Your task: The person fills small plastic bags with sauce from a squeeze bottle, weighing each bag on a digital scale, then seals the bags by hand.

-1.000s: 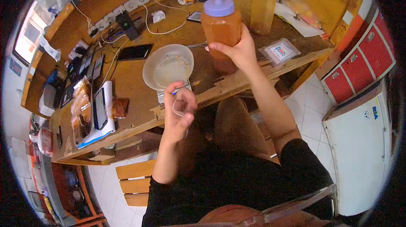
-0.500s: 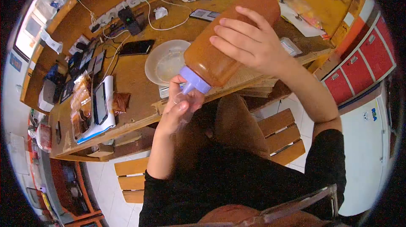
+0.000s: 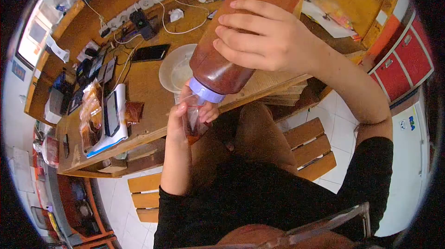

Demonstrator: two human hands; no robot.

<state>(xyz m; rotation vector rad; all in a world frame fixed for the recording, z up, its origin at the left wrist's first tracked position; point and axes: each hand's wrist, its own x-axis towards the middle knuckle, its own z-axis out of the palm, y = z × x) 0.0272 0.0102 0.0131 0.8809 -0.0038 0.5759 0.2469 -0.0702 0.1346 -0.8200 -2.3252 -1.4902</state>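
A large squeeze bottle [image 3: 222, 70] of red-brown sauce is tilted downward, its lilac cap [image 3: 205, 91] at the lower end. My right hand [image 3: 264, 35] is wrapped round the bottle's body. Below the cap, my left hand [image 3: 178, 119] grips a small clear plastic bag [image 3: 191, 121], with the bag's mouth around the nozzle. Reddish sauce shows in the bottom of the bag. Behind the hands, a round translucent bowl [image 3: 172, 70] stands on the wooden desk [image 3: 153, 117].
A black phone [image 3: 150, 52] lies left of the bowl. Further left are a tablet [image 3: 111, 113] on a white pad, a filled sauce packet [image 3: 134, 112] and more packets [image 3: 90, 114]. A wooden slatted seat [image 3: 308, 149] is under me. Cables run along the desk's back.
The bottle has moved nearer and tips more steeply, with its sauce gathered toward the cap. Sauce now shows in the bag. My left hand has shifted slightly down and left.
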